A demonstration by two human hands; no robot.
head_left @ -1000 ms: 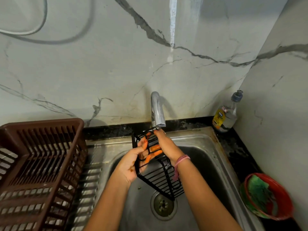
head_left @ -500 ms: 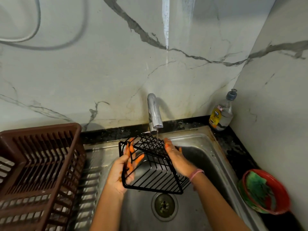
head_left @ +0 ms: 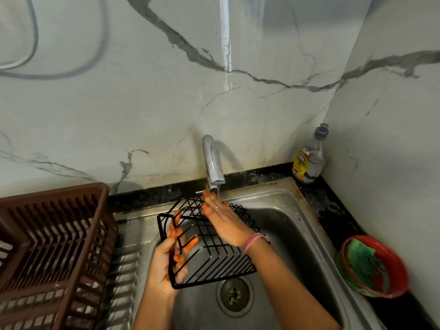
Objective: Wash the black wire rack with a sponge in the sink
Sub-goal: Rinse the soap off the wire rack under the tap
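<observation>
The black wire rack point(head_left: 214, 256) hangs tilted over the steel sink point(head_left: 285, 229), just above the drain. My left hand point(head_left: 171, 256) grips its left edge, the fingers threaded through the wires. My right hand point(head_left: 222, 221) lies flat over the rack's top, its straight fingertips reaching under the tap point(head_left: 212, 163), where a thin stream of water falls onto them. The green sponge point(head_left: 362, 260) rests in a red bowl point(head_left: 390, 289) on the counter at the right, away from both hands.
A brown plastic dish basket point(head_left: 50, 248) stands on the ribbed drainboard at the left. A bottle of dish liquid point(head_left: 308, 160) sits in the back right corner of the black counter. Marble walls close in behind and to the right.
My right hand has moved from the rack's right side up over its top to the water stream. The rack has tipped and dropped slightly; my left hand keeps its hold.
</observation>
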